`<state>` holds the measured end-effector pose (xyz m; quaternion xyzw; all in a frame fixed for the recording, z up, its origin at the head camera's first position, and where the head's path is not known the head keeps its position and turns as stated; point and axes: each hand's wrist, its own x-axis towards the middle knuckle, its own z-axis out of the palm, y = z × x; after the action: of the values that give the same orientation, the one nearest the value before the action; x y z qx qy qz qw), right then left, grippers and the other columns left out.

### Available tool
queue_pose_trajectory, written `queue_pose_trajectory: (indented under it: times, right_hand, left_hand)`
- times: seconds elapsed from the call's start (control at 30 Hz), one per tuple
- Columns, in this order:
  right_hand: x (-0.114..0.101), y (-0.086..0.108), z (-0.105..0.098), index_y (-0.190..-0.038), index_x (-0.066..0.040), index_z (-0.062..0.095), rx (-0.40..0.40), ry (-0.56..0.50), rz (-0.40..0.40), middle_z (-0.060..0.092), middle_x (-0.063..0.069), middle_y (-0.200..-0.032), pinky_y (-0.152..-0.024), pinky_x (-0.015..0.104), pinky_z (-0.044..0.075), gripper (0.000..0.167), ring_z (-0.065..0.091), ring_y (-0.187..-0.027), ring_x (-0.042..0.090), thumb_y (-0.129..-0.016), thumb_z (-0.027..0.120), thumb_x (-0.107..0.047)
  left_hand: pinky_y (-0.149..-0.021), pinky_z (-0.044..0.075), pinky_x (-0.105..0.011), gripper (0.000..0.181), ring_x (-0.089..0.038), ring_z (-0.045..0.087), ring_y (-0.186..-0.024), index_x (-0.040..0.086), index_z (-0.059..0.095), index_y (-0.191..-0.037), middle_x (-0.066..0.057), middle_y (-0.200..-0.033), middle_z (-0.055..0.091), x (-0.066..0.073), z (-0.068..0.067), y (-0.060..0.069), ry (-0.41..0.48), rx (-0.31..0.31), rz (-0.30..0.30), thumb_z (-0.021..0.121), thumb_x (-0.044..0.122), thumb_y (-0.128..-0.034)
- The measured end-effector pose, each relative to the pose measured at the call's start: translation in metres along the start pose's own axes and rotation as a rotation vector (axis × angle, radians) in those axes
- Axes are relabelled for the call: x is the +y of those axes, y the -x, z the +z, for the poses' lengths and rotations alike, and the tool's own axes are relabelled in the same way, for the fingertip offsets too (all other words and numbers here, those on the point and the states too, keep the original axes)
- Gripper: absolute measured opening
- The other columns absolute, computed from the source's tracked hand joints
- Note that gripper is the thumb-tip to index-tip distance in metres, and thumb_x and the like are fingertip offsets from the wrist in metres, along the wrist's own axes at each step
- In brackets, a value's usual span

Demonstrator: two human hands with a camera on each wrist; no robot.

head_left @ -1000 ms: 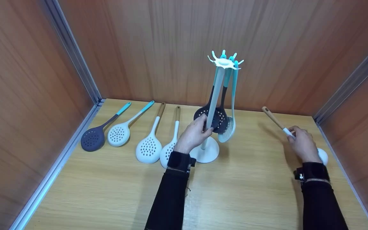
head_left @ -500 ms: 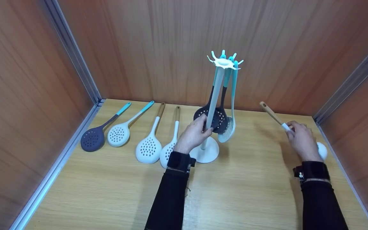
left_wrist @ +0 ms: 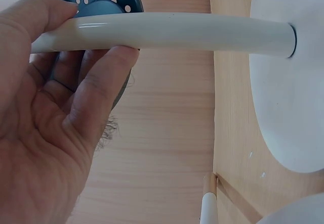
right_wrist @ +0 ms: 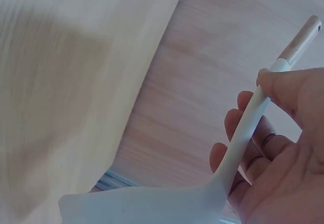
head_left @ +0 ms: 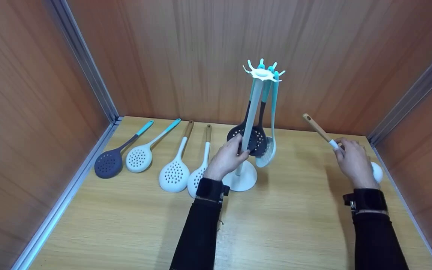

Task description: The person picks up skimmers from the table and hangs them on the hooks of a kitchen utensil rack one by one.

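Firmly pinched in the right hand (head_left: 354, 163), thumb on one side and fingers curled round the other, is a white utensil (right_wrist: 246, 128), held at its neck just below the wooden handle (head_left: 318, 128). And look at the line of it: from the head view the long axis runs slantwise, handle end pointing away and to the left, against the back wall (head_left: 186, 56), while the broad head (right_wrist: 142, 206) sits back by the wrist on the right, mostly hidden by the hand. Up close at the right wrist, that head bends off the shaft at a clear angle.

Over to the left hand (head_left: 225, 157), and it's wrapped round the pole of a white stand (head_left: 254, 108), low down, above the round base (head_left: 240, 182). Upright goes that pole, hooks at the top, base flat on the table (head_left: 283, 210). Three hang there, heads down: two dark skimmers (head_left: 261, 144) and a white-headed tool (head_left: 274, 101), all turquoise-handled.

Left of the stand, four lie in a row, handles pointing away: a dark skimmer (head_left: 108, 164), a turquoise-handled white one (head_left: 139, 158), then two wooden-handled white skimmers (head_left: 174, 175), the nearer-to-stand one partly covered by the left wrist.
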<state>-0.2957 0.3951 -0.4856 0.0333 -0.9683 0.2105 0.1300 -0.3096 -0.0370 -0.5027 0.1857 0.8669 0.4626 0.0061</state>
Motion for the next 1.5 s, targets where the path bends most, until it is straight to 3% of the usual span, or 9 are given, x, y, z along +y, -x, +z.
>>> queue_pose_trajectory:
  times: [0.2, 0.47, 0.8, 0.93, 1.07, 1.5]
  right_hand:
    - [-0.008, 0.000, -0.004, -0.149, 0.005, 0.065, 0.013, -0.006, -0.024, 0.068, 0.038, -0.130, -0.088, 0.076, 0.053, 0.033, 0.063, -0.118, 0.061, -0.122, 0.060, -0.013]
    - [-0.019, -0.001, -0.008, -0.149, 0.006, 0.064, 0.035, -0.016, -0.046, 0.069, 0.038, -0.127, -0.083, 0.069, 0.057, 0.033, 0.068, -0.113, 0.056, -0.122, 0.061, -0.012]
    - [-0.032, 0.002, -0.012, -0.147, 0.004, 0.065, 0.106, -0.011, -0.083, 0.069, 0.037, -0.124, -0.081, 0.069, 0.056, 0.030, 0.068, -0.110, 0.057, -0.120, 0.063, -0.010]
    - [-0.036, 0.004, -0.014, -0.147, 0.004, 0.064, 0.125, -0.023, -0.096, 0.068, 0.037, -0.123, -0.081, 0.069, 0.056, 0.030, 0.067, -0.108, 0.057, -0.120, 0.064, -0.010]
    - [-0.041, 0.005, -0.016, -0.149, 0.004, 0.062, 0.119, -0.029, -0.092, 0.068, 0.036, -0.123, -0.081, 0.063, 0.055, 0.032, 0.067, -0.108, 0.054, -0.122, 0.063, -0.012]
    - [-0.058, 0.009, -0.026, -0.154, 0.001, 0.062, 0.134, -0.011, -0.077, 0.067, 0.032, -0.130, -0.077, 0.052, 0.052, 0.037, 0.069, -0.110, 0.050, -0.125, 0.058, -0.022]
  left_hand:
    - [-0.083, 0.058, -0.033, 0.017, -0.017, 0.065, -0.099, 0.013, 0.062, -0.130, -0.002, -0.115, 0.064, -0.001, 0.000, -0.001, -0.003, -0.001, 0.003, 0.072, 0.019, -0.1172]
    - [-0.084, 0.059, -0.033, 0.017, -0.017, 0.066, -0.101, 0.015, 0.062, -0.132, -0.003, -0.116, 0.065, -0.001, 0.000, -0.001, -0.003, -0.009, -0.006, 0.071, 0.019, -0.1178]
    - [-0.093, 0.066, -0.040, 0.017, -0.018, 0.071, -0.107, 0.017, 0.063, -0.133, -0.003, -0.120, 0.068, 0.001, -0.001, 0.000, 0.036, -0.016, -0.043, 0.071, 0.020, -0.1181]
    - [-0.090, 0.064, -0.038, 0.017, -0.018, 0.069, -0.104, 0.016, 0.063, -0.131, -0.002, -0.119, 0.067, 0.001, 0.000, 0.001, 0.013, -0.004, -0.020, 0.072, 0.020, -0.1176]
    - [-0.085, 0.061, -0.035, 0.017, -0.017, 0.067, -0.101, 0.014, 0.062, -0.130, -0.002, -0.117, 0.066, 0.001, 0.000, 0.001, -0.019, 0.011, 0.009, 0.072, 0.020, -0.1168]
    - [-0.085, 0.061, -0.034, 0.018, -0.017, 0.068, -0.102, 0.015, 0.061, -0.132, -0.003, -0.118, 0.066, 0.001, 0.000, 0.001, -0.008, -0.009, -0.020, 0.072, 0.020, -0.1179]
